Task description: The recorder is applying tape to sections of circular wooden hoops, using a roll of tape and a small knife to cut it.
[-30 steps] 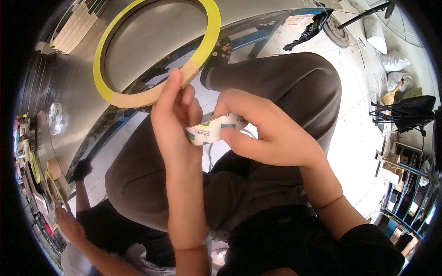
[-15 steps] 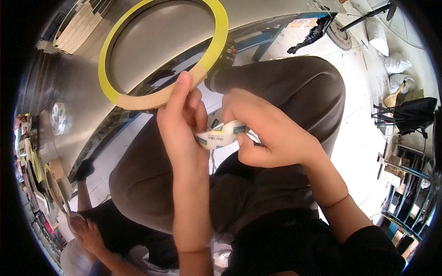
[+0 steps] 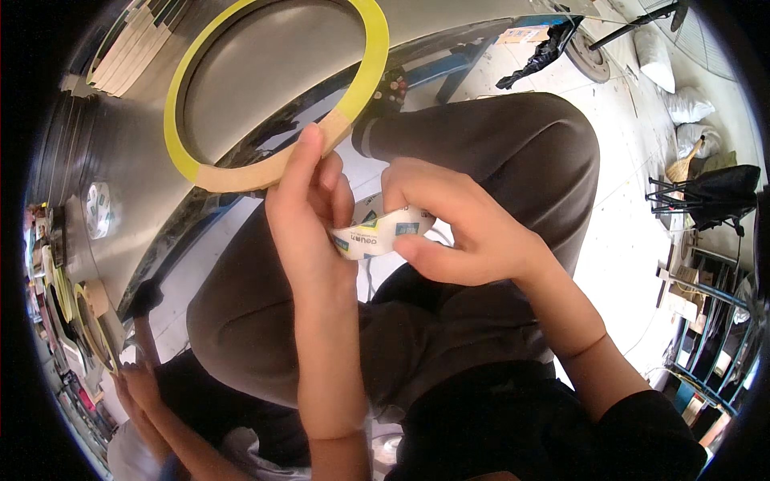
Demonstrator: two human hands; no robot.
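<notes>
A large flat ring [image 3: 374, 56], yellow round most of its rim and bare tan along its near stretch, lies partly on the grey metal table and juts over its edge. My left hand [image 3: 309, 192] is below its tan part, the index finger stretched up against the rim. The other left fingers curl at a roll of tape [image 3: 370, 239] with a white printed core. My right hand [image 3: 457, 224] grips the roll's right side, its thumb pressed on the near face and its index finger bent over the top. The left palm hides the roll's left end.
The metal table [image 3: 152, 152] carries a stack of tan rings [image 3: 132, 56] and another tape roll [image 3: 98, 210]. At lower left, a co-worker's hands [image 3: 138, 386] are beside another ring [image 3: 95, 325]. A black folding stool [image 3: 710, 192] and shelving [image 3: 710, 321] stand at right.
My right thumb has moved left onto the tape roll's face, and the roll has turned slightly. The ring and left hand sit slightly further left. The co-worker's hands have shifted up.
</notes>
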